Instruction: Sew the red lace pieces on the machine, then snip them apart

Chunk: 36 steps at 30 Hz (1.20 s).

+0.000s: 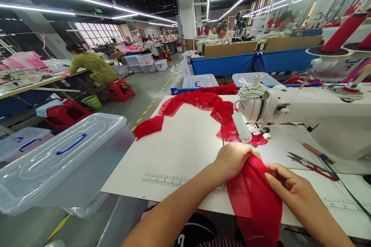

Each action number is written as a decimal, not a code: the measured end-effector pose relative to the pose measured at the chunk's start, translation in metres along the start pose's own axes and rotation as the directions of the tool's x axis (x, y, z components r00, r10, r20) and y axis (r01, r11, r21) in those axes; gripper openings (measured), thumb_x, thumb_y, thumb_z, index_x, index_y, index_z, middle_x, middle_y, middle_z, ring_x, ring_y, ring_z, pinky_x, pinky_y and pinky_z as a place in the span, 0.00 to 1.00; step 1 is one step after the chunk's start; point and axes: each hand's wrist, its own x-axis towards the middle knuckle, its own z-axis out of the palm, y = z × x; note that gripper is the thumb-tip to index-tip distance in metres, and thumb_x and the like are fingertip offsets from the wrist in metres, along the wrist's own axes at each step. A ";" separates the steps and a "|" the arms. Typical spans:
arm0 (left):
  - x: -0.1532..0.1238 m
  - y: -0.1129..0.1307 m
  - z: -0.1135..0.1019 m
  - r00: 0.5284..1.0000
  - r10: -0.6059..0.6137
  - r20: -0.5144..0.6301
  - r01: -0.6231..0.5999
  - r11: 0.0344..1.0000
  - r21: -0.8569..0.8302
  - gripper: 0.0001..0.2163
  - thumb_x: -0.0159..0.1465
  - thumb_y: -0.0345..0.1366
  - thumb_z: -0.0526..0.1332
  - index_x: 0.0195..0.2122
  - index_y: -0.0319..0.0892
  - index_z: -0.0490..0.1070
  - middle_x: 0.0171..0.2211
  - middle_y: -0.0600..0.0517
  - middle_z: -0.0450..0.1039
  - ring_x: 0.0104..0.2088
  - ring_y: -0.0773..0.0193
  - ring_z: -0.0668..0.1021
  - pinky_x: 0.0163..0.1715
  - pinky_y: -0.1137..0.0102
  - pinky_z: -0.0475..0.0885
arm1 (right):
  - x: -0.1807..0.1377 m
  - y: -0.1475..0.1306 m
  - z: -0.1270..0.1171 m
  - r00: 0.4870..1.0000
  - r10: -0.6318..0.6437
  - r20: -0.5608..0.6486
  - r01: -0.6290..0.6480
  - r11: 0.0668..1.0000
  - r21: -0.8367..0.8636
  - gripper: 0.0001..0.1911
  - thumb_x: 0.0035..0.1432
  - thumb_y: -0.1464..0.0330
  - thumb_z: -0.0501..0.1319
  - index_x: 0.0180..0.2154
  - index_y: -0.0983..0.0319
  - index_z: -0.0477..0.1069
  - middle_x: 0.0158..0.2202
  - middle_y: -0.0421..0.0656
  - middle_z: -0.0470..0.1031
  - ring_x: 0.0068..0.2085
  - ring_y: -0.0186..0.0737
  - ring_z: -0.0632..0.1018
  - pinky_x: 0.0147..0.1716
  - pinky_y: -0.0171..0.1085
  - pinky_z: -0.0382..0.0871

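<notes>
A long strip of sheer red fabric [255, 200] runs from my lap, under the sewing machine head [255, 108], and trails away across the white table [179, 150] to the far left. My left hand [232, 159] rests on the fabric just in front of the presser foot, fingers curled down and pinching it. My right hand [290, 189] grips the fabric's right edge a little nearer to me, thumb pressed on the cloth.
Thread snips [307, 164] and an awl-like tool [315, 151] lie on the table to the right. Clear plastic bins with blue handles [63, 154] stand at my left. Red thread cones [344, 32] sit behind the machine. Other people work at tables across the aisle.
</notes>
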 end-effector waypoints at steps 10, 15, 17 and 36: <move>-0.003 -0.005 0.002 0.938 -0.303 -0.166 0.237 0.914 -0.330 0.08 0.67 0.27 0.52 0.30 0.42 0.65 0.24 0.56 0.70 0.26 0.67 0.77 0.31 0.71 0.76 | -0.014 0.046 -0.035 0.879 -0.358 -0.317 0.086 0.771 -0.631 0.08 0.56 0.61 0.52 0.28 0.55 0.67 0.36 0.43 0.75 0.33 0.45 0.78 0.24 0.40 0.71; -0.002 0.000 0.002 0.898 -0.436 -0.054 0.346 0.779 -0.522 0.07 0.67 0.27 0.53 0.32 0.41 0.64 0.26 0.55 0.71 0.23 0.70 0.79 0.23 0.77 0.75 | -0.011 0.044 -0.023 0.884 -0.393 -0.252 0.205 0.811 -0.548 0.19 0.61 0.52 0.57 0.46 0.57 0.70 0.46 0.48 0.76 0.41 0.49 0.80 0.34 0.42 0.77; -0.003 0.003 0.000 0.887 -0.461 -0.036 0.366 0.746 -0.557 0.07 0.67 0.26 0.53 0.32 0.40 0.64 0.27 0.55 0.72 0.23 0.71 0.79 0.22 0.79 0.74 | -0.003 0.045 -0.018 0.867 -0.376 -0.328 0.146 0.820 -0.554 0.28 0.59 0.47 0.56 0.52 0.59 0.68 0.51 0.52 0.74 0.48 0.54 0.78 0.38 0.46 0.78; -0.050 0.017 0.018 0.722 -0.435 0.537 0.691 0.436 -0.577 0.31 0.65 0.60 0.49 0.23 0.35 0.71 0.17 0.47 0.71 0.16 0.65 0.75 0.18 0.72 0.71 | -0.026 0.034 -0.011 0.632 -0.773 0.048 0.620 0.468 -0.629 0.07 0.67 0.69 0.59 0.46 0.60 0.72 0.35 0.44 0.78 0.33 0.38 0.81 0.33 0.32 0.75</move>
